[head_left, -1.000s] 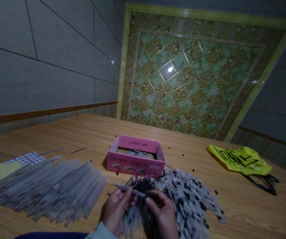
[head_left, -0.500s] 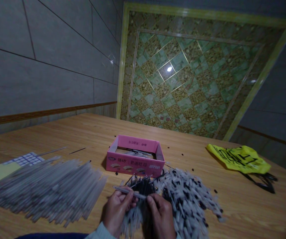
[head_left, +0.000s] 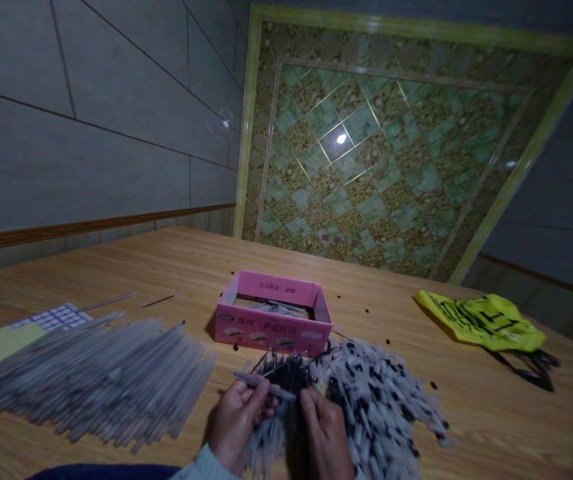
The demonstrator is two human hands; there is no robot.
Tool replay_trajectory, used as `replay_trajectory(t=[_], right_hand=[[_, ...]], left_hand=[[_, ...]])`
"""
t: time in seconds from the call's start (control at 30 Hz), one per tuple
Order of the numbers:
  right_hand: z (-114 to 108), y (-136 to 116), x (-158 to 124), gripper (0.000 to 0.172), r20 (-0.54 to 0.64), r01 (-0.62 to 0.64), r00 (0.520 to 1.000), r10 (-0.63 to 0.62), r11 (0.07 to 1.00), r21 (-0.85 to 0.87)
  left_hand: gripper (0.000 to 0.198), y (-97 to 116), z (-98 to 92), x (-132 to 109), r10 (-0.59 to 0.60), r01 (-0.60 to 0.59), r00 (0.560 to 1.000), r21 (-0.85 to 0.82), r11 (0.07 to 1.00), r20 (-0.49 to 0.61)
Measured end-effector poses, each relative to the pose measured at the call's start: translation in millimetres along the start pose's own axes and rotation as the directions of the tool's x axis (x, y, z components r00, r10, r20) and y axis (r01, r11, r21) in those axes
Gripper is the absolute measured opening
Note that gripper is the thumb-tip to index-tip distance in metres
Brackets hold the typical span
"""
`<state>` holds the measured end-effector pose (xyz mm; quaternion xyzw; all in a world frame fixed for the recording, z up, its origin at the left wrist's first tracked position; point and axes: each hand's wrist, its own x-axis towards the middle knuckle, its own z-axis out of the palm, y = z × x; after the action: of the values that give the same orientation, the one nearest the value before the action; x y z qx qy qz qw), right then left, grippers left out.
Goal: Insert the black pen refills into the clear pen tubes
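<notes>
My left hand [head_left: 239, 420] pinches a slim greyish, pen-like tube [head_left: 281, 393] between thumb and fingers. The tube slants down to the right, its far end close to the fingertips of my right hand [head_left: 325, 427]. Those right fingers are closed together, and what they hold, if anything, is too small to make out. Under and behind both hands lies a heap of thin dark-tipped sticks [head_left: 271, 430]. Beside my right hand spreads a pile of short whitish translucent pieces [head_left: 381, 400] mixed with small black bits.
A pink box [head_left: 271, 330] with several pale sticks inside stands just beyond my hands. Long translucent tubes [head_left: 101, 380] lie in a wide stack at left, beside a checked cloth or paper [head_left: 64, 317]. A yellow bag [head_left: 481, 320] rests at right on the wooden table [head_left: 166, 267].
My right fingertips have come slightly away from the tube's end, which now shows. My left hand still holds the tube. The whole view has shifted a little.
</notes>
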<state>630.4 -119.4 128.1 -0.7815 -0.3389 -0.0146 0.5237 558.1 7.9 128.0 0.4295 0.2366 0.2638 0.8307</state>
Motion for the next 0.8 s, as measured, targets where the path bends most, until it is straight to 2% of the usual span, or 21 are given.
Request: replay_trajectory(t=[0.13,0.27,0.33,0.43,0.57,0.73,0.8], right_hand=[[-1.4,-0.2,1.4,0.024,0.038,0.098,0.995,-0.097,0.995,-0.006],[-1.6,0.6,1.0,0.041,0.049,0.038,0.998,-0.035,0.998,-0.053],[-2.0,-0.6,0.5,0.038,0.054,0.033,0.998,-0.031,0.999,-0.039],[-2.1,-3.4,-0.2,0.029,0.041,0.096,0.995,-0.095,0.995,-0.030],[-1.0,-3.5,-1.2,0.043,0.048,0.062,0.997,-0.059,0.997,-0.054],[-1.2,-2.7,-0.6,0.025,0.027,0.133,0.991,-0.132,0.990,-0.049],[-0.6,-1.5,-0.6,0.031,0.039,0.138,0.990,-0.135,0.989,-0.061]], left_hand=[[0.034,2.7,-0.2,0.3,-0.002,0.001,1.000,-0.022,1.000,-0.027],[0.031,2.2,-0.5,0.6,-0.006,0.006,1.000,-0.002,1.000,0.007],[0.032,0.9,-0.7,1.2,-0.011,0.011,1.000,-0.004,1.000,-0.007],[0.032,-0.2,-1.1,1.6,-0.017,0.017,1.000,-0.003,1.000,-0.011],[0.030,0.5,-1.0,0.6,-0.017,0.017,1.000,0.024,1.000,0.022],[0.030,0.4,-1.7,1.6,-0.013,0.013,1.000,0.003,1.000,-0.005],[0.030,-0.1,-2.2,2.2,-0.018,0.018,1.000,0.019,1.000,0.004]])
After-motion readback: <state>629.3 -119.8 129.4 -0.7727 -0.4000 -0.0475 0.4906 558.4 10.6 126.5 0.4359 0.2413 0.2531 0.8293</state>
